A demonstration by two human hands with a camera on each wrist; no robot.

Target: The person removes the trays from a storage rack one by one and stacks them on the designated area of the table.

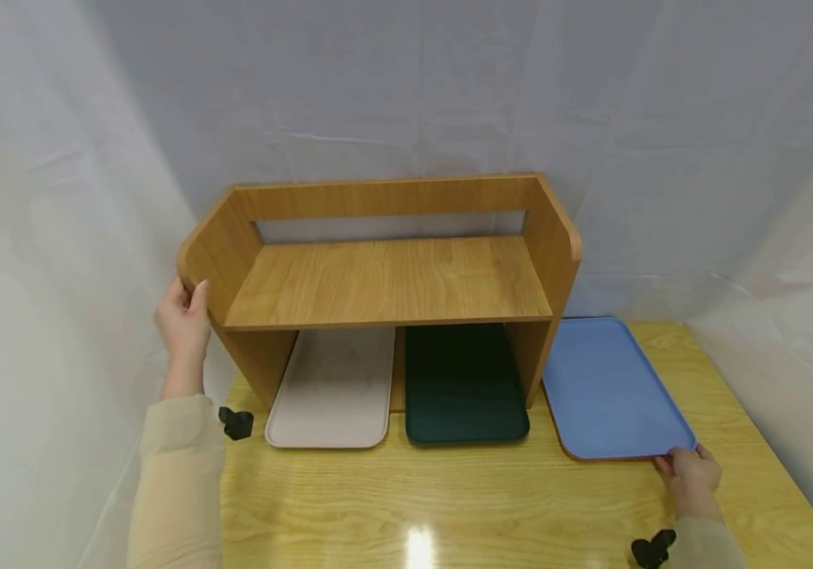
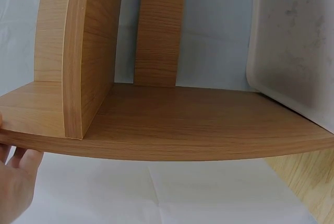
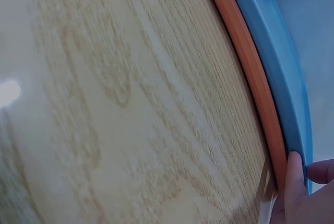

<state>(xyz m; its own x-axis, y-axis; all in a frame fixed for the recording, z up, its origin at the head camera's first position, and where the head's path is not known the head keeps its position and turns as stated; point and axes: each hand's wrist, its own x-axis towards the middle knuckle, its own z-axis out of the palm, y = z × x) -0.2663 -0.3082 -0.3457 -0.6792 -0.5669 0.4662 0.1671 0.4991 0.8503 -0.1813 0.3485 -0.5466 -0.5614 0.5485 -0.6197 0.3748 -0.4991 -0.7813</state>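
Observation:
My left hand [image 1: 184,328] grips the front edge of the left side panel of a wooden desktop shelf [image 1: 385,284], thumb on the inner face and fingers outside. In the left wrist view, the left hand [image 2: 18,185] sits at the edge of that panel [image 2: 209,143]. Over on the right, my right hand [image 1: 692,476] pinches the near right corner of a blue tray [image 1: 612,395]. The blue tray lies stacked over an orange tray [image 3: 250,72], whose rim shows beneath it in the right wrist view. There the thumb and a finger of the right hand [image 3: 308,198] hold the blue rim.
Beneath the shelf board lie a pale pinkish tray [image 1: 335,395] on the left and a dark green tray [image 1: 464,387] on the right, both jutting out in front. Everything stands on a light wood table [image 1: 349,506]. White cloth [image 1: 406,95] hangs behind and at the sides.

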